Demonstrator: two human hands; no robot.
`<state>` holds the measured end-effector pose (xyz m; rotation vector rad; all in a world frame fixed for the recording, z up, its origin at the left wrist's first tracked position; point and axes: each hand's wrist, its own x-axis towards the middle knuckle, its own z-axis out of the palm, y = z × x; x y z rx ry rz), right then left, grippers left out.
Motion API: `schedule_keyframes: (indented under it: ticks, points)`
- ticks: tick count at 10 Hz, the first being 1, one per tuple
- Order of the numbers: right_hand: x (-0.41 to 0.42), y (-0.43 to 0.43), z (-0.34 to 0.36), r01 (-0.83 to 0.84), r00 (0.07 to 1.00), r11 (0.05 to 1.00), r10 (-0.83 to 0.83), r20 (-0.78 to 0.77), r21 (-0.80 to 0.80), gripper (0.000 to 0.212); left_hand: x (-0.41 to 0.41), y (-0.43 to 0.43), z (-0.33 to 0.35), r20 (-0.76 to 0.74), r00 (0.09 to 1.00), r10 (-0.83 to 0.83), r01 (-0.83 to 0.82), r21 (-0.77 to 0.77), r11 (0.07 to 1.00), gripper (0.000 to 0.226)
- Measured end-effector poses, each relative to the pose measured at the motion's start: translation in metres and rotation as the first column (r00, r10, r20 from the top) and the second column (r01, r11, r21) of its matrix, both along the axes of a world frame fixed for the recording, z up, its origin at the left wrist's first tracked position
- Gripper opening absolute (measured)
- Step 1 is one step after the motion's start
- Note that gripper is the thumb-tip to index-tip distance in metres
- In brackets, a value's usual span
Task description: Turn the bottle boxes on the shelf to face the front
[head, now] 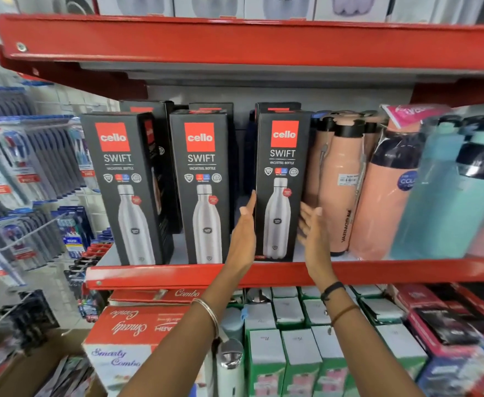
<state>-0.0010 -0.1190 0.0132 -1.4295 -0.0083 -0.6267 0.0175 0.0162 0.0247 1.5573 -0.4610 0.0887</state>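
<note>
Both my hands are flat and open, fingers straight, one on each side of the right-hand Cello Swift bottle box [281, 184]. My left hand [242, 233] stands edge-on along the box's left side, fingertips up against or just beside its left edge; I cannot tell for sure whether they touch. My right hand [312, 233] is spread at the box's lower right corner, palm turned toward it, a little blurred, so contact there is unclear too. Neither hand is closed around anything.

The box stands upright at the front lip of the red shelf [177, 275], its printed face with the red logo and bottle picture toward me. To its left, the middle Cello Swift box [202, 187] and the left Cello Swift box [120, 190] also stand upright with their fronts showing, the left one angled slightly. More dark boxes stand behind them. Just right of my right hand are peach bottles [341, 190], then teal bottles [447, 196].
</note>
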Motion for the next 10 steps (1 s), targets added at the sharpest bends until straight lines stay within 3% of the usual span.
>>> schedule_keyframes:
  ticks: [2, 7, 8, 9, 10]
  points:
    - [-0.011, -0.010, 0.003, -0.041, 0.999, 0.999, 0.040, -0.023, -0.023, 0.057, -0.011, -0.001, 0.002, -0.006, 1.000, -0.012, 0.012, 0.011, 1.000, 0.049]
    - [-0.039, -0.005, -0.005, -0.016, 1.000, 0.982, 0.020, 0.019, -0.186, 0.048, -0.041, -0.002, 0.002, 0.059, 0.998, 0.004, -0.009, 0.079, 0.997, 0.060]
    - [-0.047, 0.002, -0.003, 0.049, 0.998, 0.962, -0.039, 0.042, -0.270, 0.048, -0.056, 0.001, 0.010, 0.165, 0.985, 0.047, -0.065, 0.108, 0.992, 0.065]
    - [-0.051, 0.012, 0.012, 0.166, 0.976, 0.934, -0.109, 0.189, -0.316, 0.051, -0.060, 0.014, 0.027, 0.372, 0.920, 0.122, -0.155, 0.060, 0.986, 0.053]
    - [-0.054, 0.021, 0.051, 0.304, 0.920, 0.834, -0.131, 0.370, -0.460, 0.057, -0.059, 0.038, 0.063, 0.552, 0.814, 0.182, -0.249, 0.048, 0.967, 0.052]
